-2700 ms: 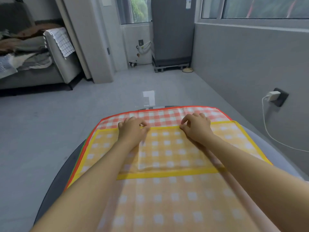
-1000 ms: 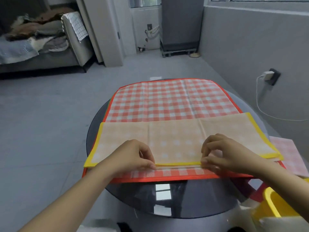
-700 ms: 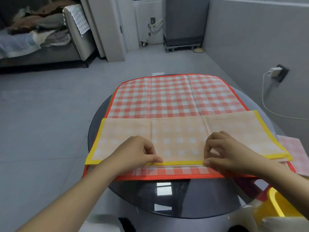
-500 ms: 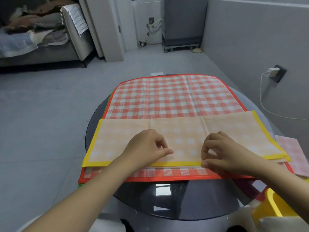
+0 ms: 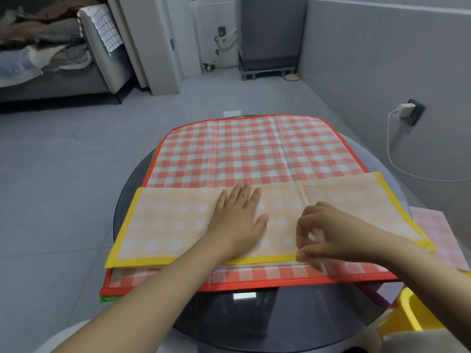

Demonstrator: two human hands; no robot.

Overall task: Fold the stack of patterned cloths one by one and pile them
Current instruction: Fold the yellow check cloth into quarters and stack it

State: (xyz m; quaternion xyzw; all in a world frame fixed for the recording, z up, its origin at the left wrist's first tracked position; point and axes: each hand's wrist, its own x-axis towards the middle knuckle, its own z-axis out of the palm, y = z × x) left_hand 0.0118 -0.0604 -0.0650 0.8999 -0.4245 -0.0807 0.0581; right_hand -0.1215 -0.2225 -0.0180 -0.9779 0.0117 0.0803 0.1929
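1. The yellow cloth (image 5: 173, 222), folded into a long strip with its pale underside up, lies across the near part of the red cloth (image 5: 254, 151).
2. The red cloth is spread flat on the round dark tabletop (image 5: 254, 317); a green edge (image 5: 109, 299) of another cloth shows under its near left corner.
3. The left hand (image 5: 237, 220) lies open and flat, palm down, on the middle of the yellow cloth, fingers spread toward its far fold. It grips nothing.
4. The right hand (image 5: 328, 233) is curled, thumb and fingertips pinching the yellow cloth's near edge just right of the left hand.
5. A folded pink cloth (image 5: 441, 238) lies at the right, beside the strip's right end.
6. A yellow object (image 5: 413, 317) shows at the lower right; I cannot tell what it is.
7. A charger (image 5: 405, 108) sits in a socket on the right wall.
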